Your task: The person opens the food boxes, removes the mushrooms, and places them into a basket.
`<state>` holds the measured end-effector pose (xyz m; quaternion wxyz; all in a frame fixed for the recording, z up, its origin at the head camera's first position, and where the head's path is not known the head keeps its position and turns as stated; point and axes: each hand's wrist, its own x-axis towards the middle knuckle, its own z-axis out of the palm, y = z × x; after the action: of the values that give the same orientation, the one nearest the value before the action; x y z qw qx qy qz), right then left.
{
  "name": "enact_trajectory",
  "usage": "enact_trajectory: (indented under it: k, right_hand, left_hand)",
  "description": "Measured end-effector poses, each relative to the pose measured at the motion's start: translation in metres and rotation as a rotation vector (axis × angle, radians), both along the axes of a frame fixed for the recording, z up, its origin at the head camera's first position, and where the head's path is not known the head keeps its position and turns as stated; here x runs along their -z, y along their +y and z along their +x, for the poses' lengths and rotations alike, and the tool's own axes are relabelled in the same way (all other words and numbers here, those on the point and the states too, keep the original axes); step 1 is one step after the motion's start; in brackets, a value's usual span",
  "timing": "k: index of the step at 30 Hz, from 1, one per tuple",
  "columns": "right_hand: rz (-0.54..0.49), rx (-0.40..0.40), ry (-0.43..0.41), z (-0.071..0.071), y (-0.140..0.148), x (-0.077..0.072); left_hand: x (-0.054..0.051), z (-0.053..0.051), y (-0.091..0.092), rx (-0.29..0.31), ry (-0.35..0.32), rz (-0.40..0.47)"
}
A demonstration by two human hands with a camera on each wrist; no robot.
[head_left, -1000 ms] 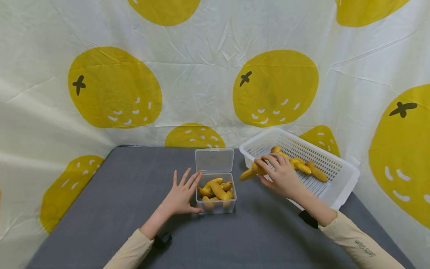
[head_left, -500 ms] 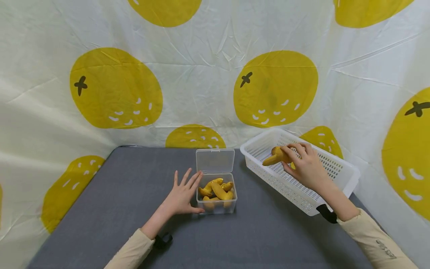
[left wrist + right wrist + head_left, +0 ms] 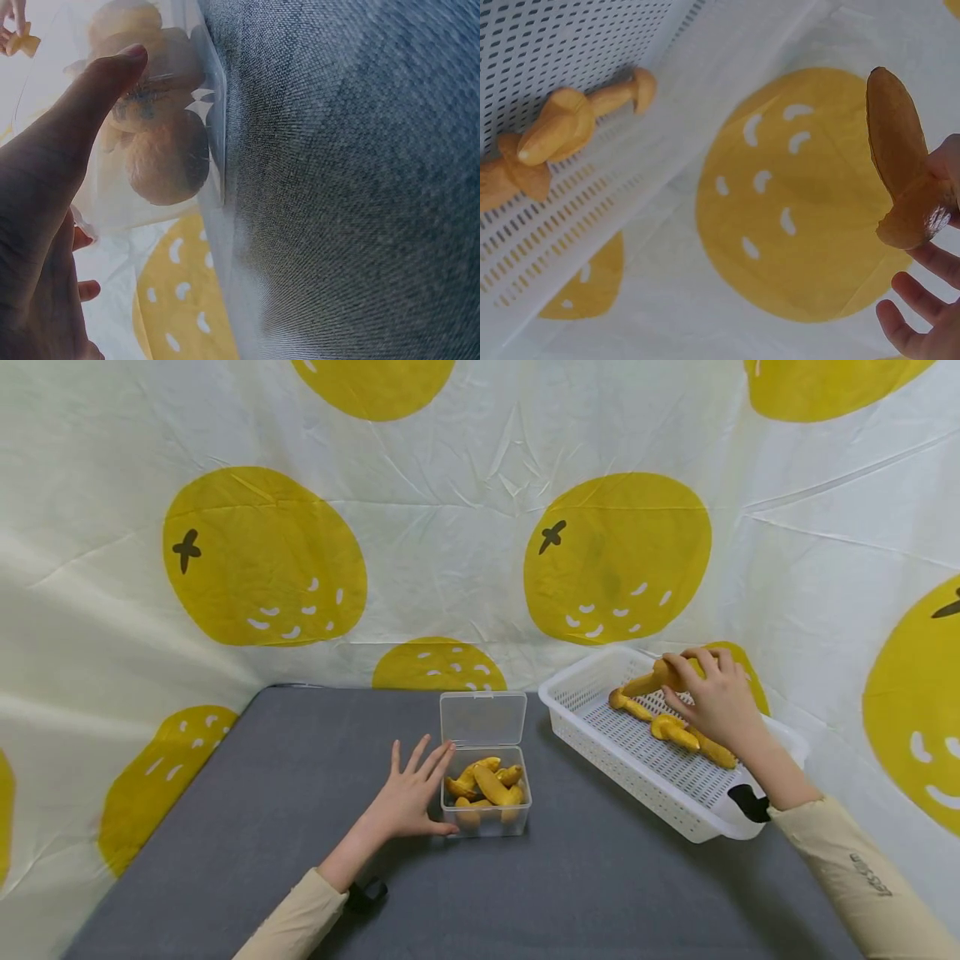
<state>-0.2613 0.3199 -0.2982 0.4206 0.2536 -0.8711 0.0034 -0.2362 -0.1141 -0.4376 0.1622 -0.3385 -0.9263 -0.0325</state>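
Presently, the right hand (image 3: 714, 700) pinches a mushroom (image 3: 902, 174) over the basket (image 3: 630, 775), the left hand (image 3: 408, 795) spread against the box (image 3: 487, 824) beside it.

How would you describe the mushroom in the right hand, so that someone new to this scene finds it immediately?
On the dark gray table, find the long white basket at the right side. Above it, the right hand holds one mushroom. Only this mushroom is held in the air; the loose mushrooms beneath lie on the basket's floor.
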Motion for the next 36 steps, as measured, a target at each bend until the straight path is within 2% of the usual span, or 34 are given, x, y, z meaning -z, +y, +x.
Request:
enact_trajectory:
  k: [2, 7, 8, 9, 15, 23, 30, 36]
  right_hand:
    - [0.001, 0.028, -0.019, -0.005, 0.005, 0.000]
    - [0.016, 0.113, -0.084, -0.016, 0.015, 0.002]
    - [0.022, 0.125, -0.091, -0.019, 0.017, 0.003]
    - [0.028, 0.136, -0.100, -0.021, 0.018, 0.003]
    - [0.068, 0.211, -0.168, -0.036, 0.027, 0.009]
    - [0.140, 0.309, -0.263, -0.055, 0.033, 0.023]
    - [0.174, 0.335, -0.338, -0.063, 0.030, 0.031]
    - [0.189, 0.317, -0.331, -0.070, 0.029, 0.040]
  left_hand:
    - [0.006, -0.004, -0.001, 0.024, 0.030, 0.021]
    - [0.006, -0.003, -0.002, 0.025, 0.046, 0.016]
    - [0.005, -0.003, -0.001, 0.018, 0.040, 0.009]
    - [0.000, 0.001, 0.000, 0.002, 0.020, 0.001]
    - [-0.003, 0.000, 0.001, -0.052, -0.042, -0.066]
    - [-0.004, 0.000, 0.001, -0.049, -0.048, -0.065]
    - [-0.004, 0.001, 0.001, -0.045, -0.042, -0.056]
    - [-0.005, 0.000, 0.001, -0.053, -0.067, -0.070]
